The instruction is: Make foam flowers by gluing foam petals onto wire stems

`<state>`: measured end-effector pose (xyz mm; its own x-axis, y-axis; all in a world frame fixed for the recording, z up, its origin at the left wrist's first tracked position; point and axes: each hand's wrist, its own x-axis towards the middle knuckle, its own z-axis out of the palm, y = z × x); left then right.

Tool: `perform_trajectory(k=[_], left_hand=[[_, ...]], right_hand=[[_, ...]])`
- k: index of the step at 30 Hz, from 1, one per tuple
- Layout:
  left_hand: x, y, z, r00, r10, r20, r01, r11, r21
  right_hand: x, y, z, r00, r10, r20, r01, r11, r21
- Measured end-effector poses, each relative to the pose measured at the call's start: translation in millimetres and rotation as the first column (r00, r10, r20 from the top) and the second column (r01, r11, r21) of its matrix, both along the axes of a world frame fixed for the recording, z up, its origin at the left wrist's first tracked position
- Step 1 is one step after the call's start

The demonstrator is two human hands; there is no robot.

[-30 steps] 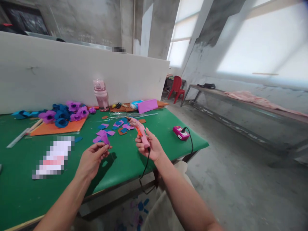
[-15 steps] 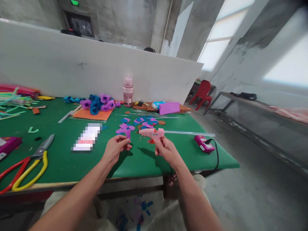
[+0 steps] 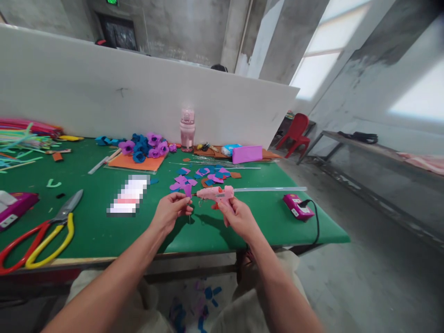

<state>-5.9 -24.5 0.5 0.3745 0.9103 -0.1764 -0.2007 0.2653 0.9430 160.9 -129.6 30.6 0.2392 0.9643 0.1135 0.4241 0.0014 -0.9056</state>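
Green table (image 3: 104, 231) fills the lower left, backed by a tall white partition board (image 3: 138, 92) that walls the bench off from the room behind.

Big red/yellow-handled shears (image 3: 41, 236) lie flat near the front edge, w/in easy reach of the left arm. Farther back, an orange sheet (image 3: 138, 163) carries a heap of finished purple & blue flowers (image 3: 145, 147), parked out of the way by the board. A pink bottle (image 3: 187, 129) stands upright next to them. Loose cut petals (image 3: 201, 176) are scattered mid-table, just beyond both hands, prob. so they can be picked 1 at a time. A pink power strip (image 3: 297, 206) sits near the right edge, black cord running off the table.

Right hand (image 3: 239, 217) is wrapped around the grip of the pink glue gun (image 3: 217, 194), fingers closed on it, held level, nozzle aimed left, clear glue stick poking out the back.

Left hand (image 3: 170, 210) pinches a purple petal piece (image 3: 188, 189) btwn thumb & fingertips, on what looks like a thin wire stem. It's held upright, just off the nozzle tip; contact can't be made out.
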Motion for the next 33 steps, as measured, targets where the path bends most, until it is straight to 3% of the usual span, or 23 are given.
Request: perform_trajectory(k=[11, 20, 33], left_hand=[[-1.0, 0.4, -2.5, 1.0, -0.03, 0.01, 0.03, 0.999, -0.032], [-0.4, 0.3, -2.3, 0.999, -0.034, 0.012, 0.034, 0.999, -0.031], [-0.9, 0.3, -2.1, 1.0, -0.029, 0.006, 0.029, 0.999, -0.034]], right_hand=[[-0.8, 3.3, -4.6, 1.0, -0.007, -0.014, 0.007, 1.0, 0.013], [-1.1, 0.9, -0.6, 0.971, -0.041, 0.234, 0.032, 0.999, 0.044], [-1.0, -0.8, -2.1, 0.953, -0.03, 0.303, -0.006, 0.993, 0.118]])
